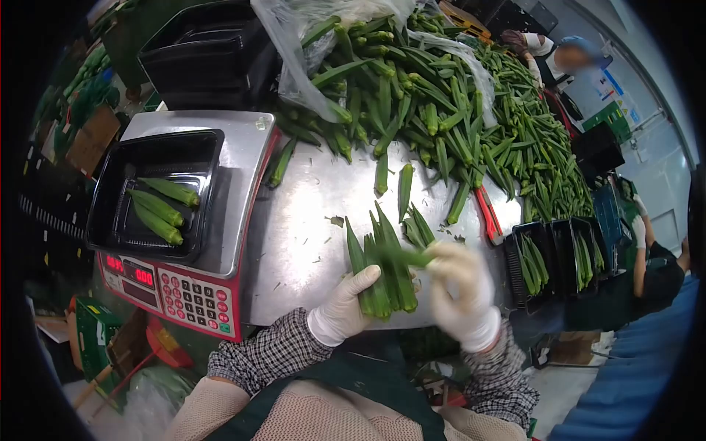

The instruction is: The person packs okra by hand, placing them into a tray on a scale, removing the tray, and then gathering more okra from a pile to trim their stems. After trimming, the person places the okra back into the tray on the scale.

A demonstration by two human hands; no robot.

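My left hand (347,303), in a white glove, holds a bunch of okra (381,275) upright near the front edge of the metal table (294,220). Beside it my right hand (463,294), also gloved and blurred by motion, pinches the stem end of one okra pod (412,257) that lies across the bunch. A few loose pods (419,229) rest on the metal just behind my hands. At the left, a black tray (154,195) with three okra pods in it sits on the red scale (213,294).
A large okra heap (441,103) with plastic sheeting (301,73) covers the back. Stacked black trays (209,55) stand behind the scale. Red-handled scissors or a knife (487,213) and filled trays (529,261) are at the right. Co-workers (651,257) stand at the far right and back.
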